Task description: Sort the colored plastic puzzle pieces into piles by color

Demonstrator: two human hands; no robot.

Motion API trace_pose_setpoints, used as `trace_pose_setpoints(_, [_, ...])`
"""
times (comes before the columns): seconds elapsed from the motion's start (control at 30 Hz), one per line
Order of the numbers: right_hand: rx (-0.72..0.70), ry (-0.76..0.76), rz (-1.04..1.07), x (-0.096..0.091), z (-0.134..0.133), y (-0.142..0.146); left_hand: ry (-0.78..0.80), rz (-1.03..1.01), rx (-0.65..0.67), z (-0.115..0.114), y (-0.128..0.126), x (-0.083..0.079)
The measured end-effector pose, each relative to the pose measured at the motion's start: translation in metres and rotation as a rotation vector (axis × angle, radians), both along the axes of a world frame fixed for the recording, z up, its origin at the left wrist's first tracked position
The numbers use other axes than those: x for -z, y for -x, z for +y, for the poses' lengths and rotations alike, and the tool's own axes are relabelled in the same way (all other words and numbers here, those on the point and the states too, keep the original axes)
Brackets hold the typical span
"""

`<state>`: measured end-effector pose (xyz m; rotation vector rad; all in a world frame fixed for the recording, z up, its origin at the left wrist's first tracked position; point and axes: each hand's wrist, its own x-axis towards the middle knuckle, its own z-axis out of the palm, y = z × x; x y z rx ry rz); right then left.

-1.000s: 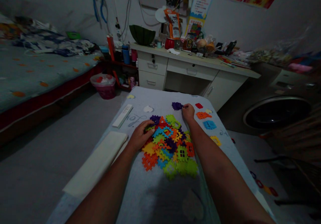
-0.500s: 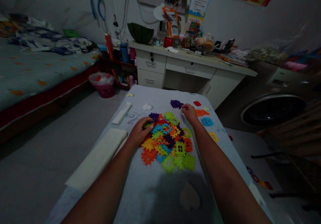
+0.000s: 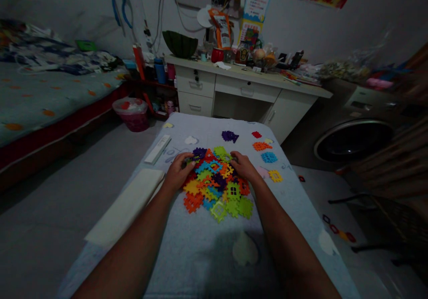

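Note:
A mixed pile of plastic interlocking building blocks [image 3: 210, 180] in orange, green, blue, yellow, red and purple lies on the cloth-covered table [image 3: 190, 254]. My left hand [image 3: 178, 172] rests at the pile's left edge, thumb and fingers apart beside purple and red blocks. At the upper right edge my right hand [image 3: 244, 166] touches the pile, its fingers curved and apart; the blocks under the fingertips are partly hidden. Beyond the pile sits a purple group of blocks [image 3: 229, 136]. Down the right side lie a red block [image 3: 256, 134], orange blocks [image 3: 261, 146], blue blocks [image 3: 269, 157] and a yellow block [image 3: 275, 176].
On the table's left are a long white box [image 3: 158, 149] and a folded pale cloth [image 3: 129, 207]. A cluttered desk [image 3: 249, 82] stands behind, with a washing machine [image 3: 354, 134] to the right, a bed [image 3: 56, 91] and a pink bin [image 3: 132, 118] to the left.
My right hand has moved from the purple group back toward me to the pile's right edge. The purple group now shows an added piece at its right end. My left hand stays at the pile.

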<state>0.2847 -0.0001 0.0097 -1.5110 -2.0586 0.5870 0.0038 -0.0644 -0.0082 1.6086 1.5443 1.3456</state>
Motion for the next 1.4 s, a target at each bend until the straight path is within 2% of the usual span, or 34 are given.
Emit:
trace_pose_setpoints(0.17, [-0.02, -0.04, 0.049, 0.003, -0.002, 0.008, 0.019, -0.01, 0.005, 0.001, 0.0, 0.002])
trace_pose_setpoints(0.43, [0.036, -0.08, 0.217, 0.0, -0.007, 0.009, 0.003, 0.004, 0.017, 0.005, 0.001, 0.005])
trace_pose_setpoints(0.67, [0.13, -0.051, 0.422, -0.012, -0.007, 0.013, 0.041, -0.024, 0.016, 0.002, -0.001, 0.0])
trace_pose_setpoints(0.9, [0.214, -0.116, 0.529, -0.029, -0.013, -0.012, 0.034, 0.002, 0.013, 0.0, -0.002, -0.003])
trace_pose_setpoints(0.97, [0.21, -0.127, 0.488, -0.033, -0.02, -0.028, 0.025, 0.01, 0.016, 0.0, -0.002, -0.003])
trace_pose_setpoints(1.07, [0.21, -0.164, 0.305, -0.037, -0.036, -0.055, 0.009, 0.027, 0.019, 0.001, -0.001, -0.002])
trace_pose_setpoints(1.23, [0.249, -0.284, -0.019, -0.027, -0.075, -0.094, 0.016, 0.047, 0.026, 0.003, 0.001, 0.002])
trace_pose_setpoints(1.3, [0.207, -0.284, -0.13, -0.021, -0.09, -0.103, 0.017, 0.057, 0.022, 0.003, 0.001, 0.002])
trace_pose_setpoints(1.4, [0.096, -0.206, -0.231, -0.015, -0.106, -0.11, 0.005, 0.069, 0.023, 0.004, 0.001, 0.002])
